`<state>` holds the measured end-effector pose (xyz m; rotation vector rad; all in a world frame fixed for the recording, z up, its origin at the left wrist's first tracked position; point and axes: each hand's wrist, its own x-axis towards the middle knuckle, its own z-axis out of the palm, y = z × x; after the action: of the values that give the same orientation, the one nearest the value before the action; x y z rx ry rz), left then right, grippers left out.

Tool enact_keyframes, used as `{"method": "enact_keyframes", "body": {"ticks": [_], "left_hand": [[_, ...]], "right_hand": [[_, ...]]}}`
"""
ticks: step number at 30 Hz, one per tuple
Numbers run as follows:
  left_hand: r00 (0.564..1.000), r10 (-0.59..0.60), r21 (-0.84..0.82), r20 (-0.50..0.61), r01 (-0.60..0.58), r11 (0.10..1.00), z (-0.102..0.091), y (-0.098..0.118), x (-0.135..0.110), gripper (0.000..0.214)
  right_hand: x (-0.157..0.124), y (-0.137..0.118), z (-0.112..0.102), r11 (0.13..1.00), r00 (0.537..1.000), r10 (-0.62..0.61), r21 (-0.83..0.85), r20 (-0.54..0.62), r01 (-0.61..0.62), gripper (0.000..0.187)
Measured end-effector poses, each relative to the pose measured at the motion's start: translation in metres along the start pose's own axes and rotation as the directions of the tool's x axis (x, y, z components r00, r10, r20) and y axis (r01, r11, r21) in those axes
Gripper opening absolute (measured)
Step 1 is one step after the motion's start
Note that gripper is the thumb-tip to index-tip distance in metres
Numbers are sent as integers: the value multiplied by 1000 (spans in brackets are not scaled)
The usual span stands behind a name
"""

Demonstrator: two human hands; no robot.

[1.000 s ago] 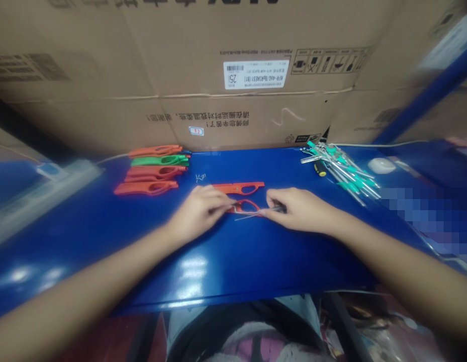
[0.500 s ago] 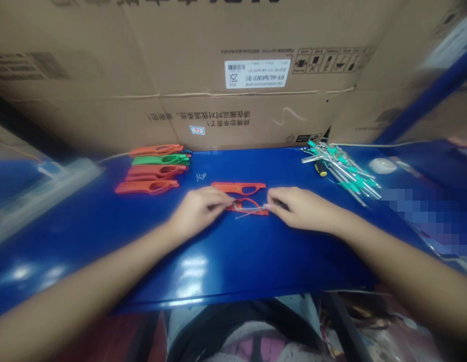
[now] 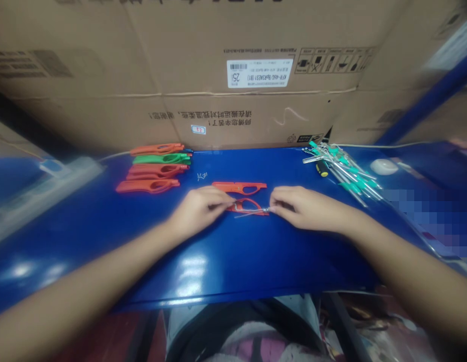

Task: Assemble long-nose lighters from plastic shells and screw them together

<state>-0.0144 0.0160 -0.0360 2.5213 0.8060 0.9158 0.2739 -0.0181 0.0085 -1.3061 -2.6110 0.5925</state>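
An orange lighter casing half (image 3: pixel 252 201) with a loop-shaped opening lies on the blue table between my hands. My left hand (image 3: pixel 199 208) is closed at its left end, thumb and index finger pinched there; the fingers hide that part. A thin pale wire (image 3: pixel 248 209) runs along the casing from those fingertips to the right, with a second thin strand slanting below it. My right hand (image 3: pixel 304 206) is closed too, its fingertips pinching the wire's right end by a small shiny piece at the casing's tip. Just behind lies another orange casing half (image 3: pixel 241 188).
Several orange casings (image 3: pixel 148 186) and a green one (image 3: pixel 161 159) are stacked at the left. At the right lie a pile of metal tubes with green parts (image 3: pixel 346 168), a black-and-yellow screwdriver handle (image 3: pixel 322 169) and a white rounded object (image 3: pixel 384 166). A cardboard box (image 3: pixel 105 110) stands behind.
My right fingertips have shifted slightly right, and a small shiny piece now shows at the wire's right end. My left hand keeps its place on the casing.
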Motion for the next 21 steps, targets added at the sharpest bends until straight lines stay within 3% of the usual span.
{"method": "enact_keyframes", "body": {"ticks": [12,21], "left_hand": [[999,-36,-32,35,37,999,-3,3,3,17],[999,-30,-31,37,32,999,-2,3,1,16]], "right_hand": [[-1,-7,2,951,997,-69,-301,20,72,25],[-1,-15,2,882,996,-52,-464,78,82,20]]}}
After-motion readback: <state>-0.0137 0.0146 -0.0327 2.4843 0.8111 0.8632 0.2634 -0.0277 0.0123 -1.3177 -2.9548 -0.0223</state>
